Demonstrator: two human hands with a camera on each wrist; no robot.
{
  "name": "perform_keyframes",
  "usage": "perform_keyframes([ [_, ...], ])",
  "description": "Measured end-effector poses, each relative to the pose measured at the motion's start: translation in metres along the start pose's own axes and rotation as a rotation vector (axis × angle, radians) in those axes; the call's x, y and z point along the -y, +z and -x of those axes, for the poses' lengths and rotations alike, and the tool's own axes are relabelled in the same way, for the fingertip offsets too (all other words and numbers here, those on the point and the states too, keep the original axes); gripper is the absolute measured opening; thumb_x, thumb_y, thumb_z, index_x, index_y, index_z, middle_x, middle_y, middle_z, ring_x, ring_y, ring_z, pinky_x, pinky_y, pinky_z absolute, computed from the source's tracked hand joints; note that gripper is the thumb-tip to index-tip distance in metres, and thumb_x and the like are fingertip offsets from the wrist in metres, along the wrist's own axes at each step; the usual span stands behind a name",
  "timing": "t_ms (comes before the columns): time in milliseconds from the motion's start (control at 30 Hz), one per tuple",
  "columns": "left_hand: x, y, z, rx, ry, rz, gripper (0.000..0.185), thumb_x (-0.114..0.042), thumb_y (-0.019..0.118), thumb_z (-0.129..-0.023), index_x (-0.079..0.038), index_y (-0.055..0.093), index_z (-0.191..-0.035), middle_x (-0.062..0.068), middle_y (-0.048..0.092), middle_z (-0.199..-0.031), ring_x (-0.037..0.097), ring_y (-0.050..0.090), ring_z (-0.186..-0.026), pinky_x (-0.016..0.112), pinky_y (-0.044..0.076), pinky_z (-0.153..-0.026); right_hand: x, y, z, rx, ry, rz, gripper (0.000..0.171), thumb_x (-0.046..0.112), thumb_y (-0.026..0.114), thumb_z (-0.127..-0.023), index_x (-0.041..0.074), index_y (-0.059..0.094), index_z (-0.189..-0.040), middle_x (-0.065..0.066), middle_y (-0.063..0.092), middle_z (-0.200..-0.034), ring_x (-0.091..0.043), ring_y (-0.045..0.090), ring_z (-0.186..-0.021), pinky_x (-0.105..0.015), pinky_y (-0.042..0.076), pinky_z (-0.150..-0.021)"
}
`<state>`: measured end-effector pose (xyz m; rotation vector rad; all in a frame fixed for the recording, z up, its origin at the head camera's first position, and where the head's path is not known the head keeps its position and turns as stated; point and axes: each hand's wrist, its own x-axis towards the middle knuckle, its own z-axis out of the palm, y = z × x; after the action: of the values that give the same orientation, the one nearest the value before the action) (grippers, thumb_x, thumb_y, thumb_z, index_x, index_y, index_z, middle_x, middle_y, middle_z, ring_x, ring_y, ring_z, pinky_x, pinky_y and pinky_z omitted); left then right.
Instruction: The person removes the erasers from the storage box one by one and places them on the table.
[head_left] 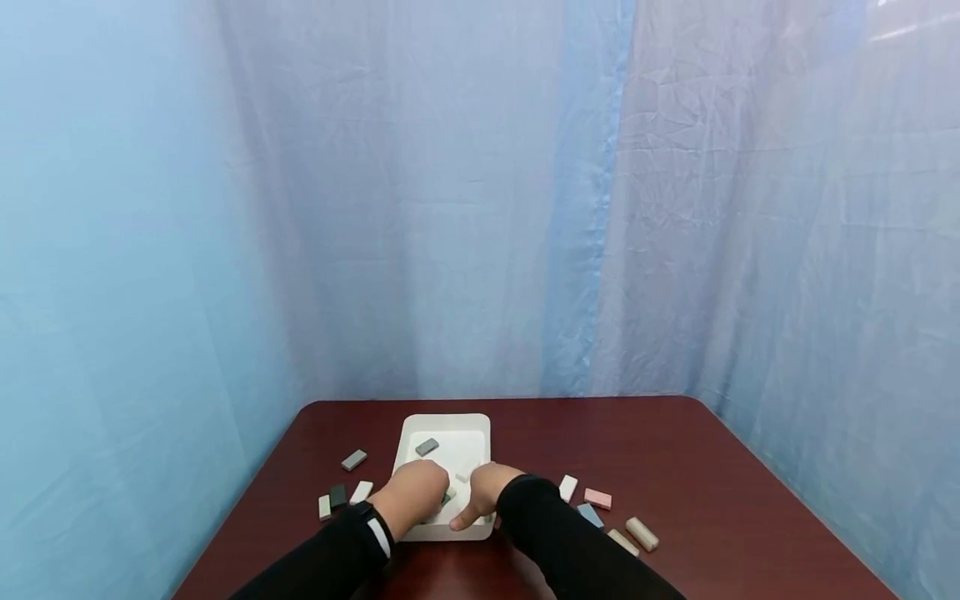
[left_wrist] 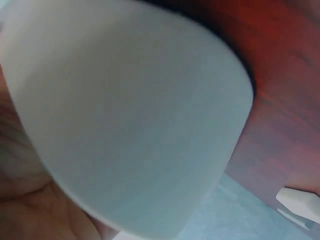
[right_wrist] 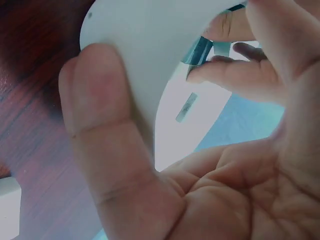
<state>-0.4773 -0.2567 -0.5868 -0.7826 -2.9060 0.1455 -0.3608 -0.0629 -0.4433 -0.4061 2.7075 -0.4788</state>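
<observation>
A white tray point(head_left: 444, 429) lies on the dark red table point(head_left: 675, 467); one grey block point(head_left: 427, 447) rests in its far part. My left hand point(head_left: 415, 492) is curled over the tray's near end, and its fingertips seem to pinch a teal block point(right_wrist: 197, 50). My right hand point(head_left: 480, 492) grips the tray's near wall: the thumb point(right_wrist: 95, 120) presses the outside of the tray point(right_wrist: 140, 40) and the fingers reach inside. The grey block point(right_wrist: 186, 106) shows past them. The tray wall point(left_wrist: 130, 115) fills the left wrist view.
Left of the tray lie a grey block point(head_left: 354, 459), a black block point(head_left: 338, 496) and a white block point(head_left: 362, 492). Right of it lie a white block point(head_left: 567, 487), a pink block point(head_left: 597, 498) and a tan block point(head_left: 642, 533). Blue curtains close the table in.
</observation>
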Motion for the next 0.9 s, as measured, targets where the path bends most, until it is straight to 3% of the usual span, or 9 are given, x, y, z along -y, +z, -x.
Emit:
perform_keyframes([
  [67, -0.006, -0.004, 0.004, -0.012, 0.037, -0.034, 0.025, -0.037, 0.074, -0.096, -0.021, 0.074, -0.077, -0.005, 0.07, -0.073, 0.009, 0.065, -0.072, 0.032, 0.059, -0.069, 0.002, -0.001, 0.0, 0.004, 0.009, 0.013, 0.046, 0.049, 0.088, -0.086, 0.008, 0.076, -0.101, -0.007, 0.074, -0.116, -0.023, 0.067, -0.056, -0.037, 0.058, -0.074],
  [100, -0.024, -0.034, 0.026, -0.006, 0.016, -0.123, 0.017, -0.025, 0.079, -0.089, -0.018, 0.074, -0.073, 0.0, 0.071, -0.072, 0.017, 0.068, -0.071, 0.039, 0.06, -0.069, 0.003, -0.001, 0.0, 0.003, 0.011, 0.021, 0.047, 0.05, 0.088, -0.086, 0.007, 0.076, -0.102, -0.007, 0.074, -0.116, -0.023, 0.067, -0.056, -0.038, 0.058, -0.073],
  [200, -0.049, -0.093, 0.062, -0.093, 0.108, -0.17, 0.02, -0.024, 0.08, -0.085, -0.018, 0.071, -0.067, -0.002, 0.067, -0.066, 0.013, 0.063, -0.065, 0.032, 0.056, -0.065, 0.005, -0.003, 0.001, 0.004, 0.013, 0.041, 0.049, 0.051, 0.087, -0.086, 0.006, 0.076, -0.104, -0.007, 0.074, -0.113, -0.023, 0.066, -0.056, -0.038, 0.058, -0.073],
  [300, -0.061, -0.117, 0.074, -0.084, 0.111, -0.155, 0.022, -0.023, 0.081, -0.084, -0.018, 0.07, -0.065, -0.004, 0.066, -0.063, 0.01, 0.061, -0.063, 0.03, 0.056, -0.065, 0.005, -0.003, 0.004, 0.007, 0.007, 0.063, 0.049, 0.052, 0.086, -0.087, 0.006, 0.076, -0.103, -0.006, 0.074, -0.108, -0.022, 0.064, -0.056, -0.037, 0.058, -0.074],
  [433, -0.064, -0.122, 0.077, -0.048, 0.119, -0.104, 0.026, -0.019, 0.083, -0.085, -0.02, 0.069, -0.064, -0.008, 0.059, -0.062, 0.006, 0.053, -0.06, 0.027, 0.051, -0.059, 0.004, -0.001, 0.005, 0.016, 0.004, 0.059, 0.045, 0.052, 0.086, -0.087, 0.009, 0.076, -0.096, -0.004, 0.073, -0.099, -0.022, 0.064, -0.058, -0.037, 0.057, -0.074],
  [567, -0.06, -0.116, 0.074, 0.0, 0.167, 0.041, 0.033, -0.011, 0.083, -0.086, -0.02, 0.065, -0.06, -0.013, 0.045, -0.06, 0.003, 0.035, -0.058, 0.023, 0.037, -0.056, 0.003, 0.0, 0.005, 0.015, 0.001, 0.072, 0.042, 0.052, 0.085, -0.088, 0.012, 0.075, -0.086, -0.003, 0.07, -0.089, -0.021, 0.063, -0.059, -0.038, 0.056, -0.074],
  [733, -0.058, -0.114, 0.072, 0.024, 0.164, 0.098, 0.012, -0.016, 0.085, -0.089, -0.023, 0.078, -0.095, -0.01, 0.068, -0.085, 0.006, 0.062, -0.076, 0.025, 0.054, -0.07, 0.002, 0.001, 0.005, 0.015, 0.006, 0.038, 0.043, 0.051, 0.086, -0.087, 0.01, 0.076, -0.095, -0.005, 0.073, -0.098, -0.022, 0.064, -0.06, -0.038, 0.056, -0.074],
  [800, -0.058, -0.114, 0.071, 0.04, 0.133, 0.065, 0.027, -0.022, 0.085, -0.091, -0.027, 0.075, -0.115, -0.006, 0.072, -0.101, 0.013, 0.068, -0.09, 0.032, 0.058, -0.081, 0.002, 0.001, 0.005, 0.015, 0.015, 0.007, 0.048, 0.051, 0.087, -0.086, 0.008, 0.077, -0.105, -0.007, 0.074, -0.109, -0.023, 0.066, -0.061, -0.039, 0.056, -0.074],
  [900, -0.059, -0.114, 0.07, 0.071, 0.089, 0.026, 0.034, -0.025, 0.083, -0.094, -0.027, 0.069, -0.124, -0.001, 0.072, -0.102, 0.02, 0.069, -0.091, 0.037, 0.058, -0.082, 0.002, 0.001, 0.005, 0.007, 0.013, 0.008, 0.053, 0.052, 0.087, -0.086, 0.007, 0.076, -0.111, -0.009, 0.074, -0.114, -0.022, 0.067, -0.059, -0.038, 0.057, -0.073],
])
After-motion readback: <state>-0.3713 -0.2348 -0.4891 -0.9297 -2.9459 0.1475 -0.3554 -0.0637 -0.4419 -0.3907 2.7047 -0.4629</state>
